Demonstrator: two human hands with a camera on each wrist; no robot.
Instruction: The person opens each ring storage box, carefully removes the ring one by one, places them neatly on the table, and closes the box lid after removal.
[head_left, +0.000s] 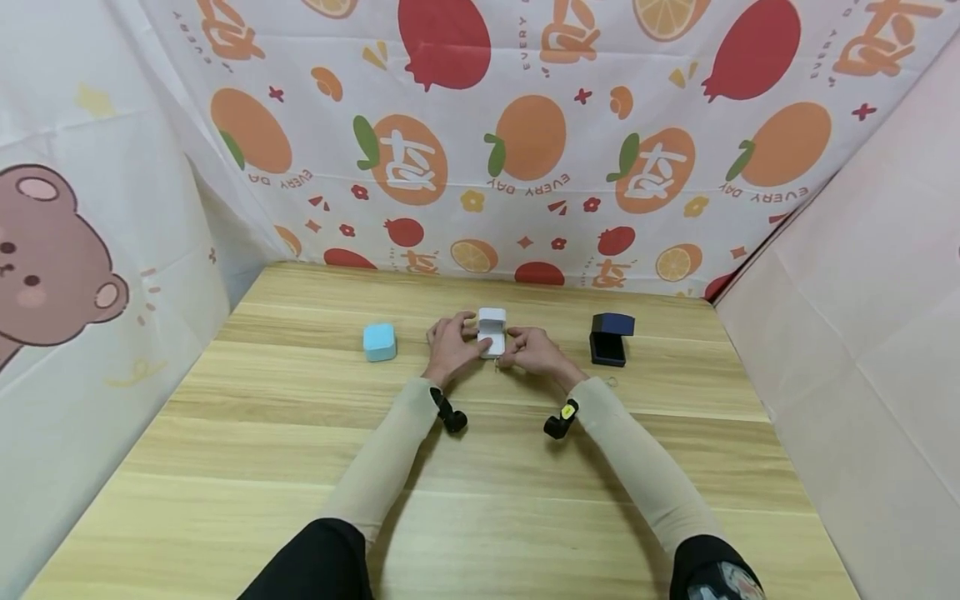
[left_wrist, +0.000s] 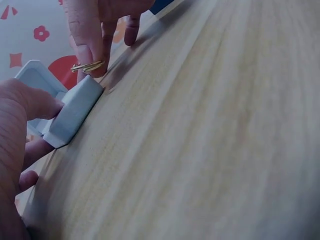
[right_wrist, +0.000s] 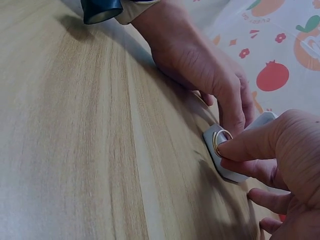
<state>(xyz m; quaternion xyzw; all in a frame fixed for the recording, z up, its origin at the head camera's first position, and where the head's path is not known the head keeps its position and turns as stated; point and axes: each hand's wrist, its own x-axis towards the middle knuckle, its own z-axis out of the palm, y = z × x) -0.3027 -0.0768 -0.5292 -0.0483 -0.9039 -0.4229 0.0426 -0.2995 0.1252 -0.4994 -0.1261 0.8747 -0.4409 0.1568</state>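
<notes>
A small white ring box [head_left: 492, 320] stands with its lid raised on the wooden table, in the middle of the head view. My left hand [head_left: 452, 350] grips it from the left, its thumb at the front of the base. From the other side my right hand [head_left: 534, 350] pinches a gold ring [right_wrist: 216, 144] between thumb and index finger. In the left wrist view the ring [left_wrist: 89, 66] is right at the top front edge of the box base [left_wrist: 77, 112]. The ring's far side is hidden by the fingertips in the right wrist view.
A closed light-blue box [head_left: 379, 342] sits to the left. On the right stands a dark navy box [head_left: 608, 348] with its lid up. A small thin ring-shaped thing [head_left: 612, 382] lies just beyond my right sleeve. A fruit-print cloth [head_left: 480, 150] hangs behind the table.
</notes>
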